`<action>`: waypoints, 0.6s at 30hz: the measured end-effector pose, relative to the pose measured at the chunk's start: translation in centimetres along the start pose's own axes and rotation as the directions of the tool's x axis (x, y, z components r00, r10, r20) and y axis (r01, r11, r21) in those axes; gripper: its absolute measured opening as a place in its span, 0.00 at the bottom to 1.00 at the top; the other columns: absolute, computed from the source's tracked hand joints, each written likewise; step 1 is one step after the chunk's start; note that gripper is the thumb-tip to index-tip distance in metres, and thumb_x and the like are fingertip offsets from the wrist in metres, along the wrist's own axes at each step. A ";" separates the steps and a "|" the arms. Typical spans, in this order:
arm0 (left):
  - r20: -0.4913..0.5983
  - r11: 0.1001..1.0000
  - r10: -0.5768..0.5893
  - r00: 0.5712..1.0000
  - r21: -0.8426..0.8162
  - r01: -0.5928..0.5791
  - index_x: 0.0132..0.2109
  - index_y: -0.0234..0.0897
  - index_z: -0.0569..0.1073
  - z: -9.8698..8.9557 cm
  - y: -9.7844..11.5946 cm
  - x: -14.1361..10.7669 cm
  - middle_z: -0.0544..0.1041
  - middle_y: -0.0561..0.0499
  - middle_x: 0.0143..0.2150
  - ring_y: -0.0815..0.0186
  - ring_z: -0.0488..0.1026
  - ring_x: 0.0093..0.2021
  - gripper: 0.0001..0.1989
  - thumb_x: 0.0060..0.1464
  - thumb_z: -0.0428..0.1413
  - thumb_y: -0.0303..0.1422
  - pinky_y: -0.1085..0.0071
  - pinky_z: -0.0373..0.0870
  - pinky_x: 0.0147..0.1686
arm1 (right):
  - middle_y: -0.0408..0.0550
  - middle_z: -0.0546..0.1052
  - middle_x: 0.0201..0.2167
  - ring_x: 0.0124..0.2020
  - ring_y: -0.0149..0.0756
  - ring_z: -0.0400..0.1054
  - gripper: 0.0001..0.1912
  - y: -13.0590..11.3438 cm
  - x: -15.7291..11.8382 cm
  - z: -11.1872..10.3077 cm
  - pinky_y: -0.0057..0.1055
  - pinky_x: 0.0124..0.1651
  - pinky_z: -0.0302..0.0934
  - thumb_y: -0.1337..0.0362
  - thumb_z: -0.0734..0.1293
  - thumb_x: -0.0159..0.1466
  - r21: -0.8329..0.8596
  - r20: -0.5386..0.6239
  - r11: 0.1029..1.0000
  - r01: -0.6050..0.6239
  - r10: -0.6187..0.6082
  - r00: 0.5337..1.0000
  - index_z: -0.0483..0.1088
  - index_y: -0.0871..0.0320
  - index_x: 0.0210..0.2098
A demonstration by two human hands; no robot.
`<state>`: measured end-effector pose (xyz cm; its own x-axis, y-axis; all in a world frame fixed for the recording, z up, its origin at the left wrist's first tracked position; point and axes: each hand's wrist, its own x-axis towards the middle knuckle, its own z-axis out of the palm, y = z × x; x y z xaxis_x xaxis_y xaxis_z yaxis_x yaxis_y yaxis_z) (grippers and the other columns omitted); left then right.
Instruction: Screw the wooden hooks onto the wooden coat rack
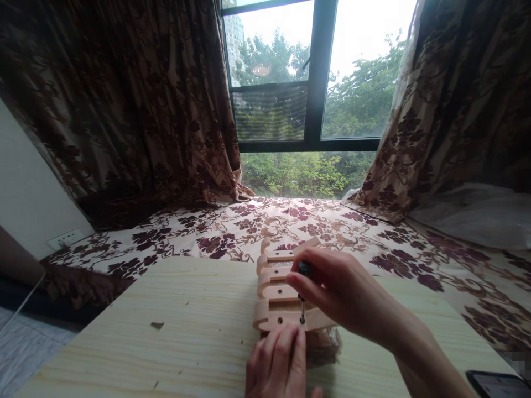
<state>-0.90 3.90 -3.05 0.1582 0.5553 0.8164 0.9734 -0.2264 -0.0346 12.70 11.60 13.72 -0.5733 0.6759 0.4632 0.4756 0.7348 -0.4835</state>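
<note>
Several pale wooden pieces (271, 305) with rounded ends and dark screw holes stand in a row, near the middle of the light wooden table. My right hand (332, 282) is closed round the dark handle of a screwdriver (303, 270). The screwdriver stands roughly upright, its tip at a hole in the nearest piece. My left hand (277, 359) lies against the near edge of that piece, fingers bent and close together, the thumb mostly hidden. Beneath the near piece is a clear plastic-wrapped bundle (326, 351).
A phone (498, 384) lies at the table's right front corner. Small dark chips (157, 325) are scattered on the table (186, 298). Beyond it is a ledge with flowered cloth (290, 213), flanked by curtains (166, 110) below a window. A wall socket (66, 239) is at left.
</note>
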 end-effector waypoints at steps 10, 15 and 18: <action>-0.143 0.993 -0.113 0.983 -0.039 0.109 0.51 0.41 0.69 1.2 1.6 0.5 0.77 0.49 0.43 0.59 0.70 0.44 0.19 0.57 0.45 0.42 0.60 0.58 0.43 | 0.40 0.66 0.20 0.21 0.28 0.55 0.16 0.1 0.2 0.3 0.27 0.25 0.49 0.55 0.61 0.65 -0.043 -0.052 0.998 -0.043 0.040 0.998 0.64 0.58 0.26; -0.084 0.999 -0.040 0.996 -0.002 0.040 0.54 0.41 0.67 -0.2 0.0 0.6 0.77 0.49 0.45 0.60 0.71 0.46 0.20 0.56 0.46 0.40 0.63 0.61 0.46 | 0.42 0.69 0.27 0.25 0.27 0.59 0.06 -0.4 -0.3 -0.3 0.26 0.27 0.52 0.62 0.63 0.64 0.069 0.006 0.997 0.034 -0.034 0.999 0.67 0.57 0.32; 0.070 0.987 0.159 0.985 0.024 -0.161 0.56 0.43 0.66 -1.1 -1.5 0.7 0.75 0.52 0.50 0.64 0.71 0.50 0.21 0.55 0.49 0.36 0.69 0.62 0.50 | 0.43 0.68 0.30 0.28 0.28 0.61 0.07 -0.4 -0.4 -0.4 0.26 0.29 0.53 0.65 0.62 0.64 0.119 0.041 0.991 0.063 -0.068 0.997 0.64 0.57 0.30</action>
<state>-2.47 3.76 -1.81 0.3219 0.5669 0.7583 0.9391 -0.2933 -0.1793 13.01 11.02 14.01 -0.6313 0.6212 0.4642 0.3560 0.7639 -0.5382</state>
